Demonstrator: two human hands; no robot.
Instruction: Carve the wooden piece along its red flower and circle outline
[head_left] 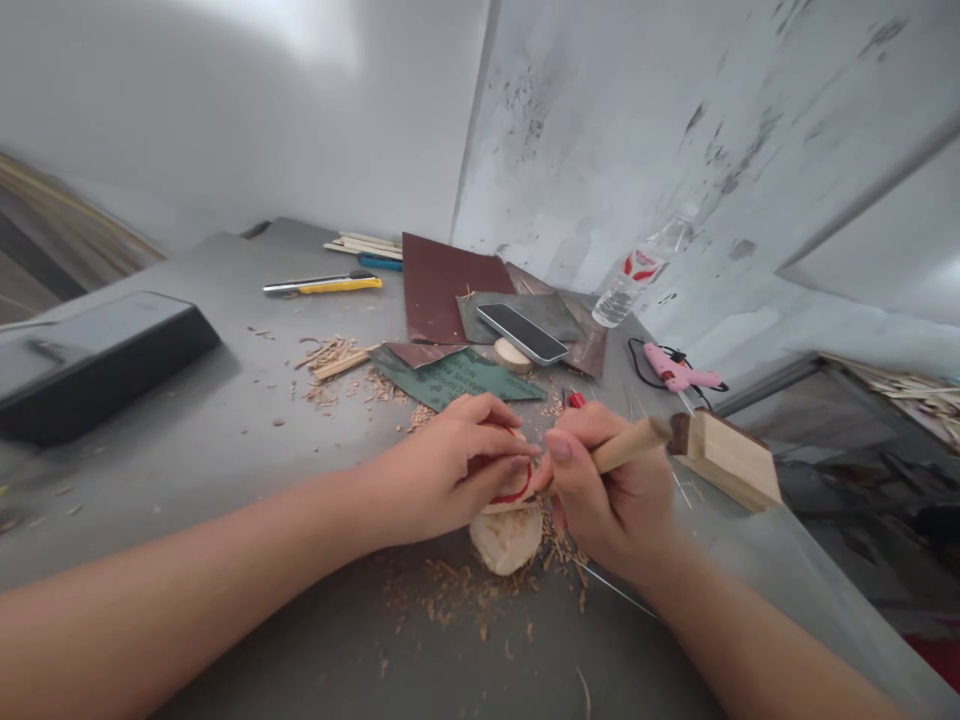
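Low over the grey table, my left hand (457,465) grips a small pale wooden piece (516,492) marked with a red curved line, its fingers lying over most of it. My right hand (611,495) is closed around the wooden handle of a carving tool (634,445), whose tip meets or nearly meets the marked piece; the tip itself is hard to make out. Just below, a round wood slice (508,540) lies on the table, apparently under the marked piece. Wood shavings (469,590) are scattered around it.
Behind my hands lie green sandpaper (465,380), a phone (523,333), brown sandpaper sheets (450,285) and a yellow utility knife (324,285). A water bottle (637,270), pink glue gun (679,370) and wooden block (727,462) stand right. A black box (97,360) sits left.
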